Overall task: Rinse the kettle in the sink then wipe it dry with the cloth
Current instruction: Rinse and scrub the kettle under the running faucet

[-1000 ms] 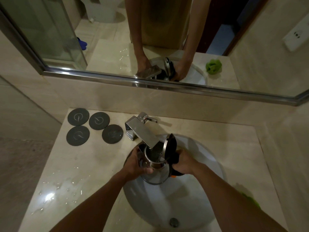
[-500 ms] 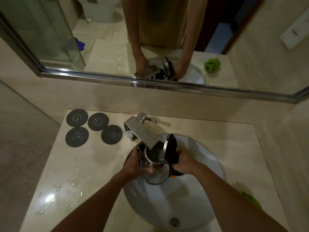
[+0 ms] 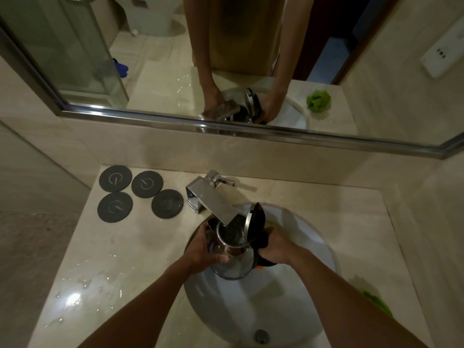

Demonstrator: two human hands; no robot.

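A steel kettle (image 3: pixel 233 264) with a black lid flipped up hangs over the white sink (image 3: pixel 296 292), its mouth right under the chrome tap's spout (image 3: pixel 213 202). My left hand (image 3: pixel 203 247) grips the kettle's body from the left, thumb across the front. My right hand (image 3: pixel 273 247) holds the black handle on the right. Water seems to glint inside the kettle. The green cloth (image 3: pixel 376 303) lies on the counter at the right, mostly hidden behind my right forearm.
Several dark round coasters (image 3: pixel 140 194) lie on the counter left of the tap. Water puddles (image 3: pixel 82 290) cover the counter's left front. A mirror (image 3: pixel 226 59) runs above the backsplash, and the sink's drain (image 3: pixel 262 335) sits near the front.
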